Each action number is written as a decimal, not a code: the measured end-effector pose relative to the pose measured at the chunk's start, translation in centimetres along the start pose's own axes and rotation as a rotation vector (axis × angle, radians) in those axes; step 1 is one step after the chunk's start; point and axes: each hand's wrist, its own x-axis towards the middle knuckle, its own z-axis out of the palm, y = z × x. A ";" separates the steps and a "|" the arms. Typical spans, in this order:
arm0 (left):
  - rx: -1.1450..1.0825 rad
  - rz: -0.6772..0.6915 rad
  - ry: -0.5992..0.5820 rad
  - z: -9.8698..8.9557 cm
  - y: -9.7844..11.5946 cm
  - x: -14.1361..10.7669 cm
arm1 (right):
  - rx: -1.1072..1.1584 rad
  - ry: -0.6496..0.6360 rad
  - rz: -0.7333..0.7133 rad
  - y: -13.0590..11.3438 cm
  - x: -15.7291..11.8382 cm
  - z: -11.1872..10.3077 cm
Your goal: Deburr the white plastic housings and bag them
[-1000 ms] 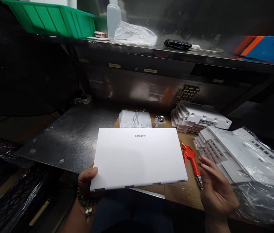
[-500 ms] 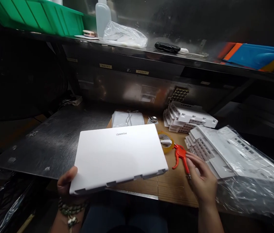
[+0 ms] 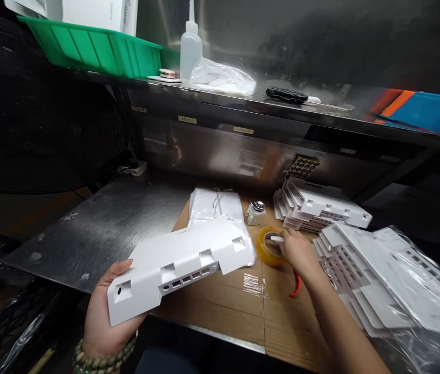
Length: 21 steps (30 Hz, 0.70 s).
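My left hand (image 3: 107, 306) grips the left end of a white plastic housing (image 3: 192, 259), thumb on top. The housing is tilted, its edge with port openings turned toward me. At the tape roll my right hand (image 3: 300, 252) is closed at the fingertips on a small white folded piece (image 3: 277, 238) in the roll's centre; its exact kind is unclear. The yellowish tape roll (image 3: 263, 252) lies on the cardboard. Below my right wrist shows the red lever of an air blow gun (image 3: 296, 286), mostly hidden by the arm.
Clear plastic bags (image 3: 220, 202) lie behind the housing, near a small pump bottle (image 3: 256, 212). Stacked white housings (image 3: 321, 205) and more housings under plastic film (image 3: 383, 280) stand right. Overhead, a metal shelf (image 3: 243, 101) carries a green bin (image 3: 99, 52) and a squeeze bottle (image 3: 191, 52).
My right hand has left the red air blow gun and moved forward to the tape roll. My left hand has tipped the housing, so its port edge now shows instead of the lettered face.
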 end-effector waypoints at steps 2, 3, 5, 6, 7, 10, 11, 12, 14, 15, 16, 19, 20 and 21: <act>0.034 0.006 -0.011 0.2 0.1 -0.1 | 0.045 0.047 0.037 -0.8 -2.0 -1.0; 0.053 0.014 -0.006 0.2 0.1 0.0 | 0.089 0.078 0.047 -1.4 -3.2 -1.5; 0.081 0.031 0.002 0.2 0.0 0.3 | 0.251 0.165 0.034 -3.2 -6.0 -2.5; 0.086 0.037 0.003 0.2 -0.2 0.5 | 0.390 0.227 0.014 -4.2 -7.4 -2.9; 0.088 0.038 -0.004 0.2 -0.3 0.7 | 0.514 0.287 -0.006 -5.3 -8.8 -3.2; 0.077 0.042 -0.001 0.2 -0.8 1.2 | 0.719 0.452 -0.030 -8.0 -11.8 -3.3; 0.073 0.044 0.006 0.1 -0.9 1.3 | 0.748 0.492 -0.030 -8.6 -12.5 -3.1; 0.071 0.046 0.006 -0.1 -1.0 1.3 | 0.777 0.521 -0.030 -9.2 -13.0 -2.9; 0.083 0.040 -0.027 -0.7 -1.1 1.5 | 0.839 0.558 -0.051 -9.9 -13.5 -2.7; 0.095 0.036 -0.077 -1.0 -1.0 1.6 | 0.865 0.568 -0.079 -10.1 -13.6 -2.7; 0.110 0.033 -0.153 -1.5 -1.0 1.8 | 0.880 0.578 -0.115 -10.4 -13.6 -2.7; 0.155 0.016 -0.479 -2.6 -1.0 2.1 | 0.862 0.595 -0.212 -11.2 -13.5 -3.3; 0.167 0.004 -0.572 -2.8 -1.0 2.1 | 0.849 0.595 -0.220 -11.4 -13.4 -3.5; 0.174 -0.011 -0.634 -2.9 -1.1 2.0 | 0.834 0.596 -0.215 -11.7 -13.4 -3.6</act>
